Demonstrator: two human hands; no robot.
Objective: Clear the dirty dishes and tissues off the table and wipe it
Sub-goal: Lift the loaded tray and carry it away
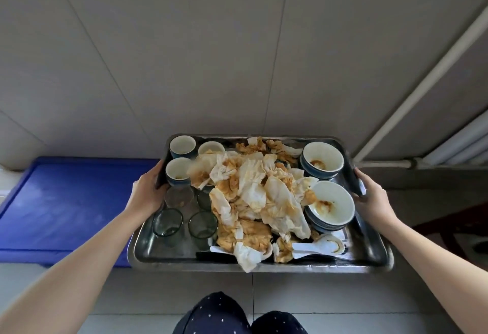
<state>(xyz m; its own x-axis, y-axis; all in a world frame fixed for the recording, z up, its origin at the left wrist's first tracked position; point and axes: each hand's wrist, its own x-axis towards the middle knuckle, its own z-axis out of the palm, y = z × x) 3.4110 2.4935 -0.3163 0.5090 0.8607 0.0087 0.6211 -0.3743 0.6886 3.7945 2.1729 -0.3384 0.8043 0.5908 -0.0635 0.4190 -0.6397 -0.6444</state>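
I hold a steel tray in the air in front of me. My left hand grips its left rim and my right hand grips its right rim. A heap of stained tissues fills the tray's middle. Small white cups stand at its far left, with several clear glasses nearer to me. Two stacks of dirty white bowls sit on the right. White spoons lie along the near edge.
A blue plastic lid or bin lies low on the left, partly under the tray. A tiled wall rises ahead. White pipes run along the right side. My knees in dark dotted trousers show below, above a light tiled floor.
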